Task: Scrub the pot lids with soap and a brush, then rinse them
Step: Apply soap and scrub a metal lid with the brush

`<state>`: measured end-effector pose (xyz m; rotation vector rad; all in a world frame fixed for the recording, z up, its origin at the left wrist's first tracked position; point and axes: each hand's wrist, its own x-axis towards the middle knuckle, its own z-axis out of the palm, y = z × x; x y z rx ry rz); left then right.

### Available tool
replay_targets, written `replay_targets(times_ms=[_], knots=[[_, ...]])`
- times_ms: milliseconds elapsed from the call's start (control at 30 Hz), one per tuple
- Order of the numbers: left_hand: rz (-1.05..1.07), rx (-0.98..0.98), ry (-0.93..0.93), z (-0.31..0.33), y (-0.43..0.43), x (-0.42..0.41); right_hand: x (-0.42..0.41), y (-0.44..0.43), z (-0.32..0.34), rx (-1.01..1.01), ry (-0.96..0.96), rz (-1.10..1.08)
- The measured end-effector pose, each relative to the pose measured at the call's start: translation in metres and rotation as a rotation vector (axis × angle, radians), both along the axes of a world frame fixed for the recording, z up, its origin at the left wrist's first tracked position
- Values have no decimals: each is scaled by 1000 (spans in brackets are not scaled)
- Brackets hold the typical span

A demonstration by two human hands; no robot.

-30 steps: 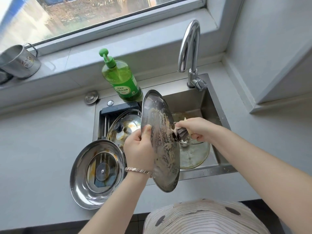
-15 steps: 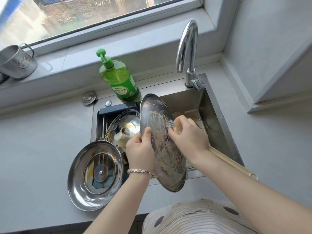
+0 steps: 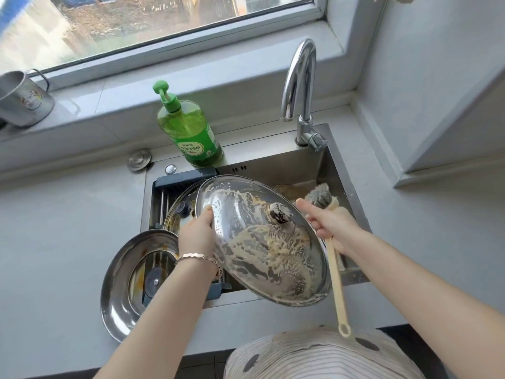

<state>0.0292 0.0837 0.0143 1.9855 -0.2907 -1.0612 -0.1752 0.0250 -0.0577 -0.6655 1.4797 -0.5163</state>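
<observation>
Faucet (image 3: 297,77), soap bottle (image 3: 191,132) behind crowded sink (image 3: 287,168)

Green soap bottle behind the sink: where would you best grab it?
Probably round the middle of the green plastic pump bottle, coming from the front: it stands upright, its body is round, and the window sill rises close behind it.

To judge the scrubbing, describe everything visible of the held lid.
The lid is round, domed, shiny steel, with a dark knob at its centre. Yellowish suds smear most of its top, which faces the camera. It is tilted over the sink; the left hand grips its left rim. The head of the brush is off it.
</observation>
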Motion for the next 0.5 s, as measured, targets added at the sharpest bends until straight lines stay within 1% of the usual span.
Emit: replay_targets(times_ms=[100,167,267,367,433,500], knots=[[-89,70,47,-4,-13,9,6,-1,6,-93,-12,219],[-167,103,68,2,-23,10,11,-2,4,-138,-8,307],[-208,150,122,15,-40,11,16,-8,7,-245,19,325],[-230,174,182,24,-47,14,22,-14,15,-358,-7,362],[-247,169,238,31,-49,14,27,-15,20,-412,45,390],[-240,129,311,37,-48,12,32,-17,22,-412,126,336]])
